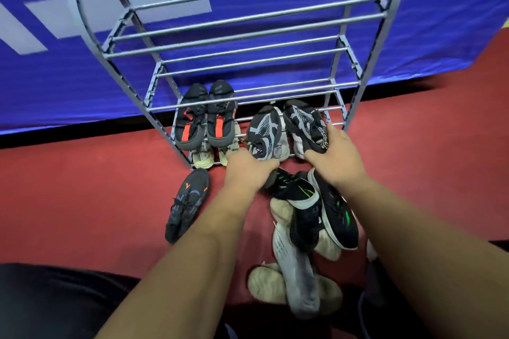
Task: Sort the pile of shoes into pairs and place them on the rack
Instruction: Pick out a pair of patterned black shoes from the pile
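A grey-patterned shoe (263,132) is clamped in the left grip (248,170), its twin (304,122) in the right grip (332,154), both at the rack (248,32).

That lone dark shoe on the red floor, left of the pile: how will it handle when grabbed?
The lone dark shoe looks knitted and lies sagging flat, so it will probably flop rather than hold shape. Its laces lie loose, so they may dangle and snag. The soft mesh upper suggests it is light.
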Motion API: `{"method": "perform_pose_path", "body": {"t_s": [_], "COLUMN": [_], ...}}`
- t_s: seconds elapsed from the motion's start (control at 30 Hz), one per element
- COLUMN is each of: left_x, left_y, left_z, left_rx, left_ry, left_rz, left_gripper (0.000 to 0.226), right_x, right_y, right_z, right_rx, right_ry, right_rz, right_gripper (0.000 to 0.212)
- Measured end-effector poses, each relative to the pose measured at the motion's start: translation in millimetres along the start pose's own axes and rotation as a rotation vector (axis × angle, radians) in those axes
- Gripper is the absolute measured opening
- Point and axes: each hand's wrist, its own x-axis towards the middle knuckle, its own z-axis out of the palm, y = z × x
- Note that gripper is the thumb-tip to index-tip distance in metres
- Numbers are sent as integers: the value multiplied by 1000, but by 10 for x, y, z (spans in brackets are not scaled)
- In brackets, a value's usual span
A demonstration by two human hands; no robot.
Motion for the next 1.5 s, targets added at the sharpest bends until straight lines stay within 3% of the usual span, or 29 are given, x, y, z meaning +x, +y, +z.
{"method": "perform_pose_path", "body": {"t_s": [0.07,0.17,0.27,0.37,0.57,0.77,0.93,1.2,1.37,1.5], "left_x": [69,150,773,898,1309,1552,1699,1808,1760,1628], "left_y": [66,106,524,561,718,863,872,935,902,762], "left_z": [33,50,448,459,677,817,984,1051,978,881], "left_rx": [-44,-71,1,31,20,-11,19,72,-88,-172], "left_ry": [46,123,141,176,179,105,126,68,-43,-88], "left_rz": [2,-6,-28,-21,9,-35,-58,-88,-13,55], "left_gripper": [41,53,70,71,73,77,68,86,43,51], "right_x": [103,194,872,1001,1334,1576,1744,1883,1859,1687], "right_y": [-5,-61,247,259,406,453,497,568,589,546], "right_z": [-7,5,16,58,143,240,288,396,407,404], "right_rx": [-10,39,49,40,59,49,-11,-110,-84,-44], "right_ry": [-18,-20,-13,-2,81,104,79,8,-19,36], "right_rz": [21,0,83,85,113,77,54,99,150,146], "right_gripper": [70,66,78,89,65,72,93,94,90,73]}}
